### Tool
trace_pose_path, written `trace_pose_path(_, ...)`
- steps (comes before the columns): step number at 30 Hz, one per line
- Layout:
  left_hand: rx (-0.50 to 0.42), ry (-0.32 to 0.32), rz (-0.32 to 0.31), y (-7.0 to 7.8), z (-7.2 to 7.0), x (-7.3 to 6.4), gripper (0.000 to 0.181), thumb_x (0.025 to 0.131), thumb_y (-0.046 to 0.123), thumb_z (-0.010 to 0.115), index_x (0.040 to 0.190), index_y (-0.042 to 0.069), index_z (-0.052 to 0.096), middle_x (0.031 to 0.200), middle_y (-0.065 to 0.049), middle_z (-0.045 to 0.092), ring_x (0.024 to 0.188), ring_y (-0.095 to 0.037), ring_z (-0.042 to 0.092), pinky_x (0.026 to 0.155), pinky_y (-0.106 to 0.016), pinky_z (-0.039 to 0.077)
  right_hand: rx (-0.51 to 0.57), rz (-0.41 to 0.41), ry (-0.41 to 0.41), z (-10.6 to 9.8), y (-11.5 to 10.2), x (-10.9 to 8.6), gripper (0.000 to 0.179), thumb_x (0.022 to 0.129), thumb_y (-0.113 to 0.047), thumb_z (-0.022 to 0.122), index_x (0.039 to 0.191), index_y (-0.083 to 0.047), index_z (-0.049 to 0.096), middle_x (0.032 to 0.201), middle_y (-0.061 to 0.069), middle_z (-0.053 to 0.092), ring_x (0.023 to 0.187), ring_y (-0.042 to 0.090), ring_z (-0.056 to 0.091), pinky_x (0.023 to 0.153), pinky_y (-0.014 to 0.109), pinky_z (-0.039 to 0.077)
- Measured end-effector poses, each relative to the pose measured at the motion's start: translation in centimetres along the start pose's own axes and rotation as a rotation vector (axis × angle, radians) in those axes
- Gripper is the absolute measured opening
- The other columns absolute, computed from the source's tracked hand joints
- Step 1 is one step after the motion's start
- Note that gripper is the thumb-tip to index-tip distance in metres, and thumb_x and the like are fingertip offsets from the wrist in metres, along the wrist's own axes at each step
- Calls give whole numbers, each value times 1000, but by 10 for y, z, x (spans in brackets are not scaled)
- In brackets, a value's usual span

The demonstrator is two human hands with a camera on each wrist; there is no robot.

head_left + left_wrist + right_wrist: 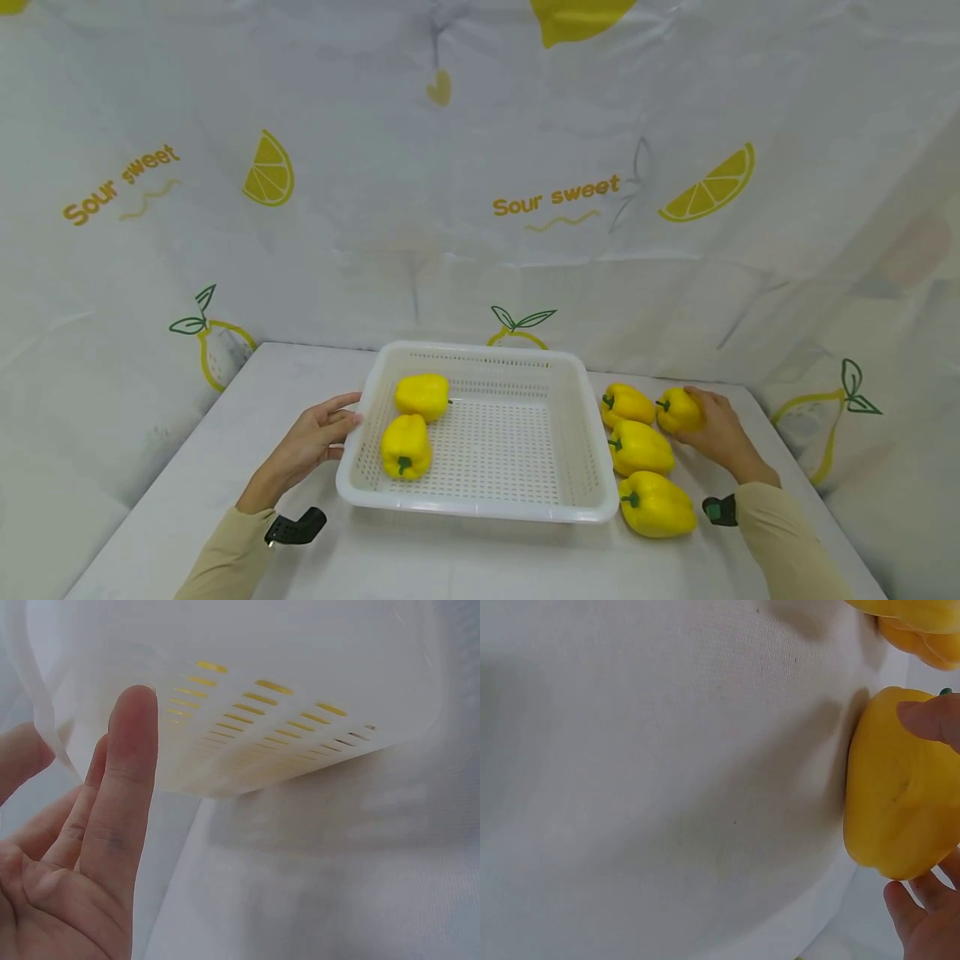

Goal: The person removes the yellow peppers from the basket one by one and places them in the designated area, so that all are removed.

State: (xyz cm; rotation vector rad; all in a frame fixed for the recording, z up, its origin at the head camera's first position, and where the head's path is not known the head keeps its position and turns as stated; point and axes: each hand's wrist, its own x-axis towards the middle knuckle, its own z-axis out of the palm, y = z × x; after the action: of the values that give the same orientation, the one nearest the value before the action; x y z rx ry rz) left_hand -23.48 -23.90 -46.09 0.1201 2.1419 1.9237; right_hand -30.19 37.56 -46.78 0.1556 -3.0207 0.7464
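Note:
A white plastic basket (487, 502) stands on the table, with two yellow bell peppers (422, 396) in its left part. My left hand (311, 442) is at the basket's left rim; in the left wrist view its fingers (124, 772) extend fairly straight along the outer wall. To the right of the basket, my right hand (716, 429) grips a yellow bell pepper (900, 787), with the thumb on one side and fingertips at its lower end. Three other yellow bell peppers (641, 447) lie between that hand and the basket.
The white-covered table (480, 562) reaches back to a pale hanging cloth (420, 167) printed with lemons and lettering. Dark wrist devices (296, 527) show below both hands. The basket's right wall stands close beside the loose peppers.

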Motion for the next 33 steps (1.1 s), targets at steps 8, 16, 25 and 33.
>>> trace_pose_path(8,5,13,-2,0,0,0,69,101,26,59,155,2,25,119,-8,66,98,-17,71,83,-38,61,16,57,-1,-2,-2,-1,90,87,-38,75,144,14,29,143,46,23,127,60,27,103,76,28)
trace_pose_path(16,4,5,-3,1,0,1,68,101,25,58,156,2,24,119,-8,66,97,-17,71,83,-37,62,52,23,19,1,1,-2,78,93,-30,69,142,15,29,139,44,31,124,59,34,102,74,30)
trace_pose_path(25,-3,5,-4,0,1,0,68,101,25,58,156,2,24,117,-7,65,95,-16,71,83,-37,62,37,32,11,-4,-1,-2,78,93,-30,68,142,16,30,140,45,28,126,60,30,103,76,28)
trace_pose_path(33,0,10,-3,0,1,0,69,101,25,58,156,2,24,119,-9,64,96,-17,71,83,-37,61,48,26,19,-9,-6,-4,80,93,-33,70,144,13,29,143,46,23,129,61,26,103,77,27)
